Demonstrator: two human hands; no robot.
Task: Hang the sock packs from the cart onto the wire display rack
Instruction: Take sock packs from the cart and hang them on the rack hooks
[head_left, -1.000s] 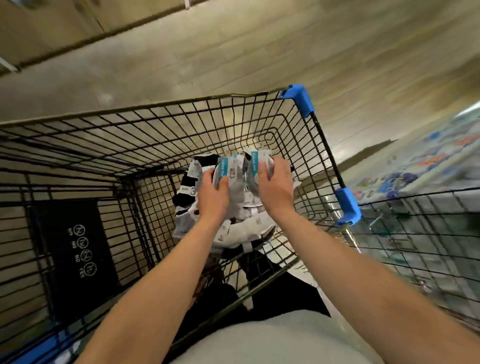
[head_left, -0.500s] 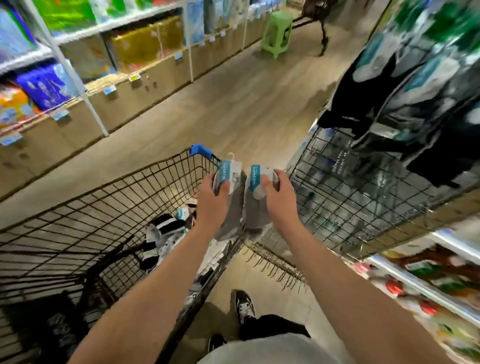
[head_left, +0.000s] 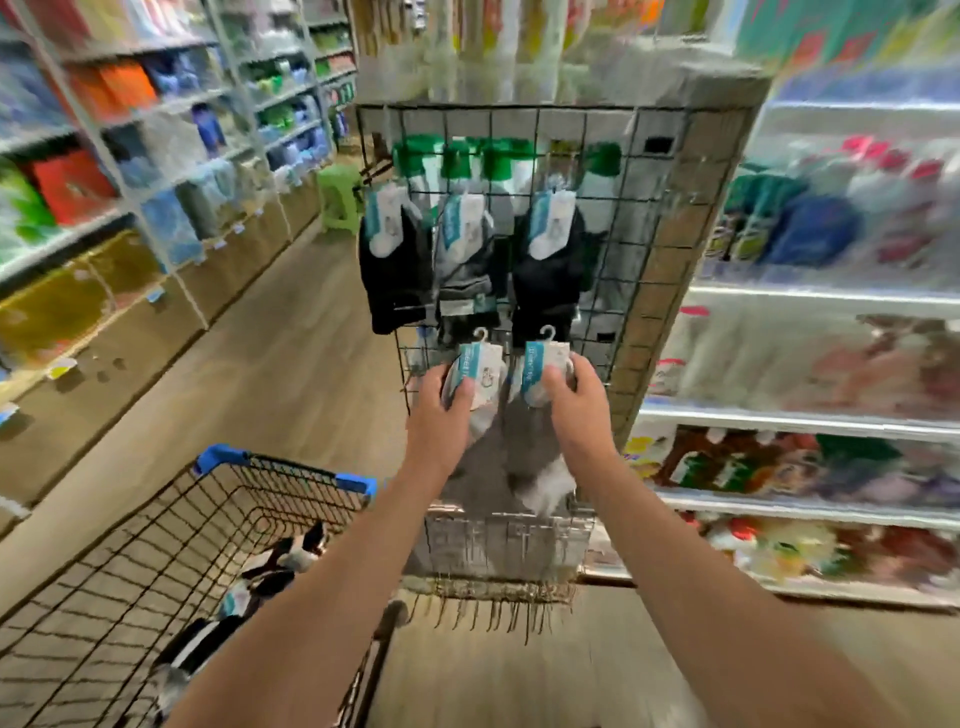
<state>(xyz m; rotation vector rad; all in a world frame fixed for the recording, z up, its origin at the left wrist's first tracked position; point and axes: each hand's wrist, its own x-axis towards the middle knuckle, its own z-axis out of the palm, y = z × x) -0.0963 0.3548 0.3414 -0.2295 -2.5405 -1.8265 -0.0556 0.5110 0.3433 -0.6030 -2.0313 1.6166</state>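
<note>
The left sock pack (head_left: 483, 376), grey socks under a white and teal card with a small white hook on top, is held up in front of the lower part of the wire display rack (head_left: 631, 218). The right sock pack (head_left: 540, 366), of the same kind, is just beside it at the same height. The left hand (head_left: 441, 415) grips the first by its card, fingers (head_left: 461, 397) curled round the card's edge with the thumb across its front, and the right hand (head_left: 576, 410) grips the second the same way. The grey socks of both packs hang down between the two wrists and touch each other. Whether either white hook touches a wire cannot be told through the blur. Just above them on the rack hang a black pack (head_left: 395, 265), a grey pack (head_left: 462, 254) and another dark pack (head_left: 548, 254), side by side, with a row of green-topped packs (head_left: 467, 158) higher up. Along the foot of the rack a row of bare metal hooks (head_left: 493, 605) sticks out toward the person. The cart (head_left: 156, 545), black wire with blue corner caps, stands at the lower left beside the rack, and more black and white sock packs (head_left: 270, 571) lie in its basket. Stocked shelves (head_left: 810, 415) run along the right of the rack, other shelves (head_left: 130, 156) line the left of the wooden floor (head_left: 291, 364), and a green stool (head_left: 337, 200) stands further down the aisle.
</note>
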